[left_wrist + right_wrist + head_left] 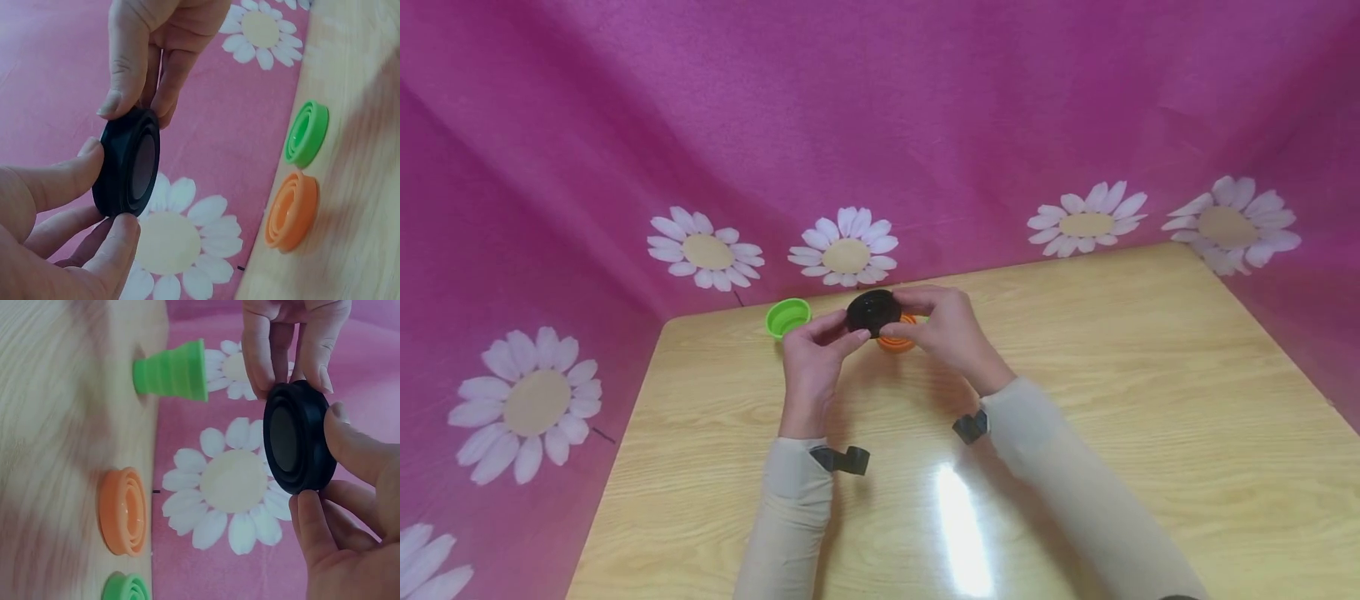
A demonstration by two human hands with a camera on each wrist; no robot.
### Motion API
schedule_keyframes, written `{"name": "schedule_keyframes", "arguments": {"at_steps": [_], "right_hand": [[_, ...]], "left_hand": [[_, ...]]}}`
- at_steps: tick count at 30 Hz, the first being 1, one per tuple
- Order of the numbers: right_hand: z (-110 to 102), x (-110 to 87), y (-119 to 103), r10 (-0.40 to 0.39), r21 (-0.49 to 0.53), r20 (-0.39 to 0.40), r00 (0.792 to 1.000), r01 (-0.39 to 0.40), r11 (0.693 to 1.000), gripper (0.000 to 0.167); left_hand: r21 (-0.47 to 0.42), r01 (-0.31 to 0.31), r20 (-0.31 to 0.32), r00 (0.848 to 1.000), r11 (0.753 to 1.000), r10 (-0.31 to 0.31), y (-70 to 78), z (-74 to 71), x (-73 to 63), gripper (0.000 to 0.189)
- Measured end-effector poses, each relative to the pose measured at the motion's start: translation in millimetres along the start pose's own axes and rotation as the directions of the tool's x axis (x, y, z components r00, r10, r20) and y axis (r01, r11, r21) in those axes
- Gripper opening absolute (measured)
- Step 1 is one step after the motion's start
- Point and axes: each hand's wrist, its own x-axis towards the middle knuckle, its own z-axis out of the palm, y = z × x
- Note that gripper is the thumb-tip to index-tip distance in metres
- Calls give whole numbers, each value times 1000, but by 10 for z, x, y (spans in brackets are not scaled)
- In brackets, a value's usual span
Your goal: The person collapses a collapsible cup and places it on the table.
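Observation:
A black collapsible cup [874, 312], folded flat into a disc, is held up above the table by both hands. My left hand [812, 362] pinches its left edge between thumb and fingers. On the opposite edge, my right hand [953, 335] grips it the same way. In both wrist views the disc stands tilted on edge, its round base [284, 439] showing. Below and behind it lies a flattened orange collapsible cup [897, 337], partly covered by the right hand in the head view.
An extended green collapsible cup [172, 370] stands left of the orange one. A flattened green cup [306, 133] lies on its right, almost hidden by the right hand in the head view. Pink cloth with daisies [880, 108] hangs behind the wooden table [1135, 400].

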Motion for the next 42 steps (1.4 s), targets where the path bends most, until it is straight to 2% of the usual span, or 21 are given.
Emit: {"name": "schedule_keyframes", "arguments": {"at_steps": [4,7,15,22,27,30,34,42], "right_hand": [[69,50,23,18,-46,16,1000,-17,999,54],[117,78,52,1,-75,21,1000,1,997,54],[290,159,154,-16,16,33,999,15,1000,51],[445,239,289,-49,-36,67,997,51,998,49],[552,280,374,-40,-87,95,995,48,995,51],[615,303,420,-12,-88,108,994,22,996,51],[692,334,483,-17,-102,116,993,29,994,44],[808,361,541,-25,-208,125,992,51,977,31]], "left_hand": [[-6,-6,-26,1000,1000,5,-41,-14,14,45],[-7,-9,-44,999,1000,9,-70,-15,27,47],[5,-12,-100,995,1000,12,-161,-24,71,49],[91,-24,-136,990,996,36,-304,-61,142,49],[129,30,-160,987,991,-9,-388,-83,182,51],[99,69,-179,983,993,-50,-440,-88,211,53],[55,87,-188,979,995,-76,-525,-92,257,55],[58,115,-210,972,992,-101,-698,-83,349,59]]}}
